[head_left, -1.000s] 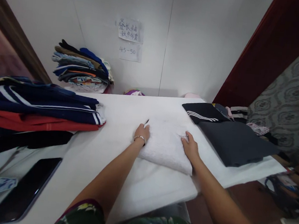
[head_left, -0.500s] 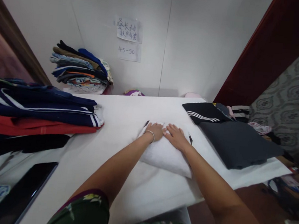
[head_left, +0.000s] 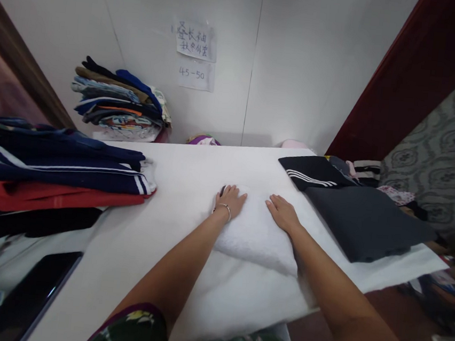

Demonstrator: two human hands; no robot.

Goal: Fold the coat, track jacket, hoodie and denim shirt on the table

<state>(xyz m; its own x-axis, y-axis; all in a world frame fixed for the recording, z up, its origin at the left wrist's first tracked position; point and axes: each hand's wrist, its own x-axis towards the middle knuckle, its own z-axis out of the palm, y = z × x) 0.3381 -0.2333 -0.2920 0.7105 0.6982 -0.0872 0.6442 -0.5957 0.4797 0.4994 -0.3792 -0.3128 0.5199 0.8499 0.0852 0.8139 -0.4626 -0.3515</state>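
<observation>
A folded white garment (head_left: 257, 235) lies on the white table (head_left: 187, 172) in front of me. My left hand (head_left: 230, 198), with a bracelet on the wrist, rests flat on its far left part, fingers stretched out. My right hand (head_left: 283, 212) lies flat on its far right part, fingers together and extended. Both hands press on the cloth and hold nothing. A small dark bit shows at the garment's far left corner beside my left fingertips.
A stack of navy, red and black folded clothes (head_left: 51, 167) sits at the left. A dark grey folded garment (head_left: 363, 221) and a black striped one (head_left: 311, 170) lie at the right. Another pile (head_left: 119, 101) stands against the wall. A dark phone (head_left: 25, 301) lies near left.
My hands came together at the middle of the garment's far edge, then slid apart again along it. The garment looks flatter and more compact than a second ago.
</observation>
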